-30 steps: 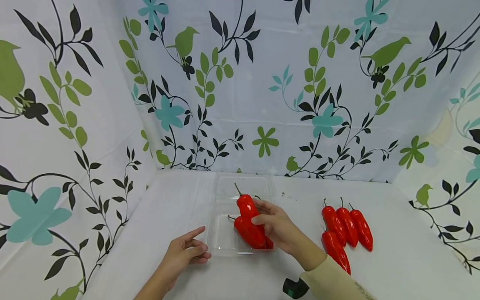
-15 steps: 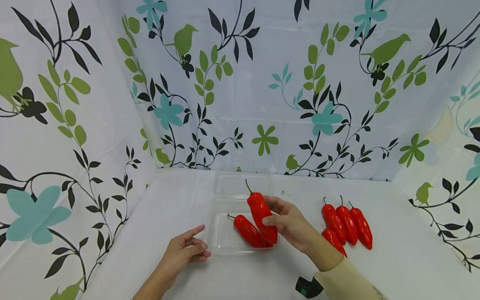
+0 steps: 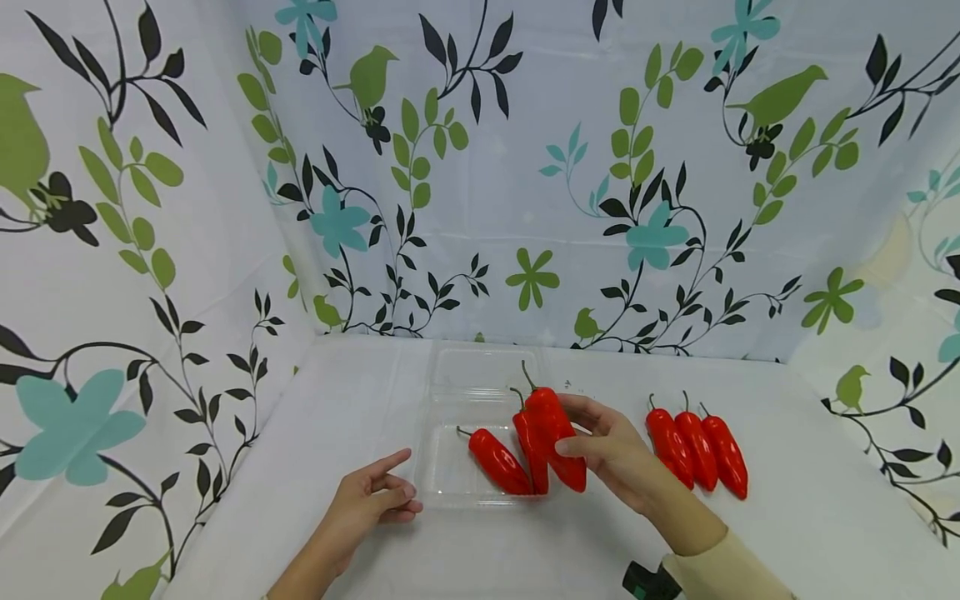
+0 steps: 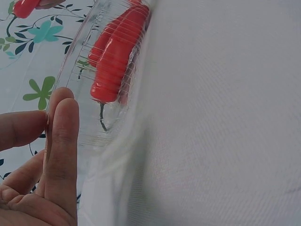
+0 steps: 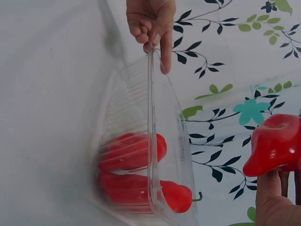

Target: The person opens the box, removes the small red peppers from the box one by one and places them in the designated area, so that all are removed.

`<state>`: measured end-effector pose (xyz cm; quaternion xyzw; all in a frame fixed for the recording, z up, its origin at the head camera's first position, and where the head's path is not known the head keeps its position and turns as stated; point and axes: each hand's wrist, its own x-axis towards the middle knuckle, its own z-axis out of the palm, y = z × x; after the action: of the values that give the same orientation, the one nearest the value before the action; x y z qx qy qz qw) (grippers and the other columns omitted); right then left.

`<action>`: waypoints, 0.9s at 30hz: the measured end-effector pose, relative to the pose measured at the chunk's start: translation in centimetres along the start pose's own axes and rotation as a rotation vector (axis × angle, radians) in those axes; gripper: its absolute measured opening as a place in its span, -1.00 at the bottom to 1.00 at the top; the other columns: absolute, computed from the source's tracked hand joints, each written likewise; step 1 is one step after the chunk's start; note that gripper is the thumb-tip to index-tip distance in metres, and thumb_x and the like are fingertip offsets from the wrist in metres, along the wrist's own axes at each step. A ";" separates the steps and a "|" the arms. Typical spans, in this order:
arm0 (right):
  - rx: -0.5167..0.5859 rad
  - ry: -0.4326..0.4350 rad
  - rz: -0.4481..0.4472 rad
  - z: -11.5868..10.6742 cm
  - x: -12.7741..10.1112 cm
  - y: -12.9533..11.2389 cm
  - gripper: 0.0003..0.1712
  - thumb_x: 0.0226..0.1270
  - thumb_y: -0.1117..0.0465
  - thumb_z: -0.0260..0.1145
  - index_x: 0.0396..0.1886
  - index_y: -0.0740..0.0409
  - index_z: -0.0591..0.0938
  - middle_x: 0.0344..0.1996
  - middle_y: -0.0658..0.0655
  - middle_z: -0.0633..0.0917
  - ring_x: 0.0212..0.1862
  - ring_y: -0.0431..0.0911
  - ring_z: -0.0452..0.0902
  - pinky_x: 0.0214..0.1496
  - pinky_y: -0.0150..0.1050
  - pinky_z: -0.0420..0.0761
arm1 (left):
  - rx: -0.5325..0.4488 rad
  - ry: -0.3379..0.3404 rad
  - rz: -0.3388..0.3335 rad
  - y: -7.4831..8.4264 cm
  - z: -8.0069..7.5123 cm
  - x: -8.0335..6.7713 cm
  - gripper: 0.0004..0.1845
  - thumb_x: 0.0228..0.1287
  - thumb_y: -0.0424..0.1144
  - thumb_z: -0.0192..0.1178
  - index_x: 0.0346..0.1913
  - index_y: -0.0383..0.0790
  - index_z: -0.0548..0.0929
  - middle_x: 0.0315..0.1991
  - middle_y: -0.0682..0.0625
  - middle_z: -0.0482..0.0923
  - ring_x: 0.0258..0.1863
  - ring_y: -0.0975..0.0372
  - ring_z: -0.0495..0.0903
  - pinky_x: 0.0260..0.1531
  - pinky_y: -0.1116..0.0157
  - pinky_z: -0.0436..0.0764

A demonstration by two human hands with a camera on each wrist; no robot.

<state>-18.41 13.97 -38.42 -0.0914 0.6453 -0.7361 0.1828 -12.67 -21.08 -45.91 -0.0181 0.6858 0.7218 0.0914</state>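
The right hand pinched a glossy red pepper between its thumb and fingers, the thumb lying across the near side. The grip was closed just to the pepper's width, and the pepper tilted with its stem pointing up toward the far edge of the white table. It hung over the right edge of the clear plastic container, and the right wrist view showed it raised clear of the rim.

The left hand stood at the container's near left corner, index finger straight and the other fingers loosely bent, with nothing visibly gripped; whether its fingertips pressed the wall could not be told.

Inside the container, one pepper lay slantwise, and a second pepper lay along the right wall, their lower ends close together at the near right corner. The container's lid was folded back toward the table's far edge.

Three more peppers lay side by side toward the table's far right corner, stems toward the far edge
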 end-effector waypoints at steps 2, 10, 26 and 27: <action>-0.009 0.017 0.005 -0.5 -0.4 -0.1 -0.17 0.19 0.41 0.42 0.45 0.21 0.32 0.36 0.28 0.36 0.32 0.17 0.35 0.16 0.04 0.65 | 0.000 0.000 -0.003 0.0 0.0 0.0 -0.29 0.34 -0.47 0.24 0.51 -0.41 0.24 -0.23 -0.13 0.62 -0.22 0.05 0.75 -0.14 0.19 0.76; -0.062 0.119 0.029 -2.9 -2.5 -0.5 -0.16 0.23 0.37 0.43 0.48 0.20 0.29 0.38 0.27 0.35 0.31 0.17 0.35 0.14 0.04 0.67 | -0.005 0.004 -0.002 -0.1 -0.2 -0.1 -0.29 0.34 -0.46 0.24 0.51 -0.39 0.26 -0.22 -0.13 0.60 -0.21 0.03 0.75 -0.14 0.19 0.76; -0.162 0.234 0.088 -10.1 -6.8 0.6 -0.14 0.38 0.28 0.36 0.55 0.15 0.12 0.45 0.20 0.16 0.32 0.04 0.23 0.17 -0.05 0.66 | -0.018 0.008 -0.006 0.1 -0.1 0.0 -0.30 0.32 -0.48 0.26 0.50 -0.39 0.29 -0.21 -0.16 0.60 -0.23 0.05 0.76 -0.14 0.19 0.76; -0.169 0.251 0.100 -10.5 -7.0 0.7 -0.12 0.38 0.28 0.37 0.56 0.14 0.11 0.46 0.21 0.15 0.32 0.06 0.24 0.16 -0.04 0.66 | -0.017 0.008 -0.007 0.1 -0.1 0.0 -0.30 0.32 -0.48 0.26 0.50 -0.39 0.29 -0.21 -0.17 0.60 -0.23 0.05 0.76 -0.14 0.19 0.76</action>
<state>-15.81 26.24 -39.96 0.0188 0.7265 -0.6747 0.1289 -12.68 -21.16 -45.81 -0.0244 0.6799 0.7272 0.0910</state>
